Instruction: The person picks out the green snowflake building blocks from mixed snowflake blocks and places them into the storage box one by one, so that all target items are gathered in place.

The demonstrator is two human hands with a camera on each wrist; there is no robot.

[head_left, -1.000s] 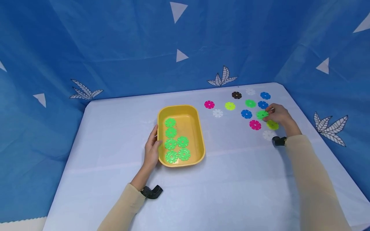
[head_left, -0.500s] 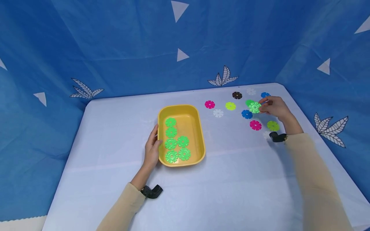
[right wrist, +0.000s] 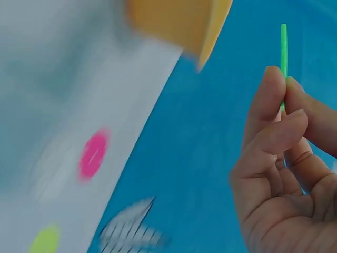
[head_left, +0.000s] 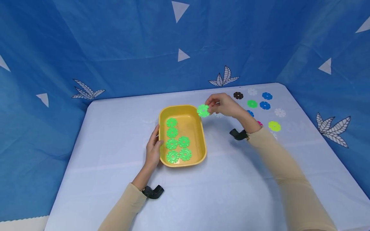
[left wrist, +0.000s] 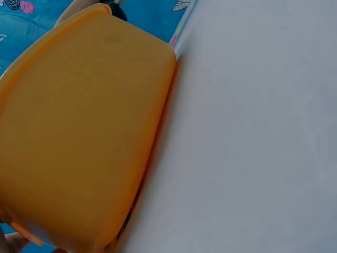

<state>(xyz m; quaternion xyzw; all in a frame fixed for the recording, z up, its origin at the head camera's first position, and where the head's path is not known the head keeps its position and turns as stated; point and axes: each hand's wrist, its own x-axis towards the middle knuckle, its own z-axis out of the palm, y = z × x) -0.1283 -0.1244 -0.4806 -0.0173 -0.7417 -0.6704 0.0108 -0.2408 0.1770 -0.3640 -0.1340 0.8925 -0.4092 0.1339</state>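
In the head view my right hand (head_left: pixel 225 105) pinches a green snowflake disc (head_left: pixel 203 110) at its edge, up at the right rim of the yellow tray (head_left: pixel 204 141). The right wrist view shows the same disc (right wrist: pixel 284 50) edge-on between thumb and fingertip. My left hand (head_left: pixel 152 150) grips the tray's left side, thumb over the rim and fingers along the outer wall. Several green discs (head_left: pixel 172 132) lie flat inside the tray, mostly along its left half. The tray's outer wall (left wrist: pixel 89 126) fills much of the left wrist view.
Loose discs lie at the table's back right: a black one (head_left: pixel 238 95), a green one (head_left: pixel 252 103), blue ones (head_left: pixel 265 105), a yellow one (head_left: pixel 274 126) and a white one (head_left: pixel 279 112). My right forearm partly covers a pink disc (head_left: pixel 259 123). A blue patterned cloth (head_left: pixel 144 48) hangs behind the table.
My right hand has lifted the green disc from among the loose discs and carried it left to the tray's rim. My left hand and the tray have stayed in place.
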